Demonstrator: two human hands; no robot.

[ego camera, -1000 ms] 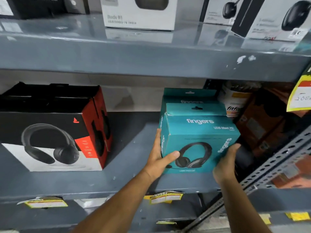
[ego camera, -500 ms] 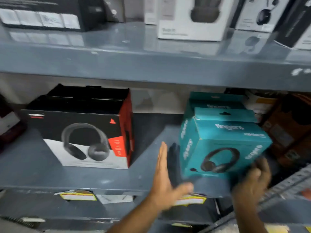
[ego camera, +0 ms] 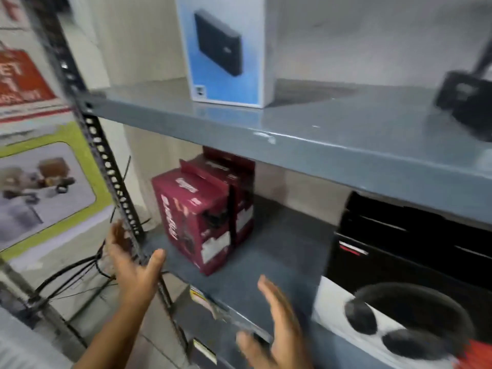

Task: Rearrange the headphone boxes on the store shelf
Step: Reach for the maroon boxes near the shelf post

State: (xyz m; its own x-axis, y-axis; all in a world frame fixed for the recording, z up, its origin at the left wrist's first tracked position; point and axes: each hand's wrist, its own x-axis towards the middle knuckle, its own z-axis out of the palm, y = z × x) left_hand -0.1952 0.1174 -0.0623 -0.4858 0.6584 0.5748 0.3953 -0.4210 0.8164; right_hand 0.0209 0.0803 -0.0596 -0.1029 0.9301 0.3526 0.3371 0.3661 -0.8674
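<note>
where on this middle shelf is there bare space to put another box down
Bare shelf lies between the maroon boxes and the black headphone box, running to the front edge. Both open hands, left and right, hover there.

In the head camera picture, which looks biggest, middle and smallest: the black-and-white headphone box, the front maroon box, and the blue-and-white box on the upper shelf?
1. Black-and-white headphone box, though it is nearest the camera and cut off.
2 and 3. Blue-and-white box and front maroon box look too alike to rank; the blue one is cropped at the top.
</note>
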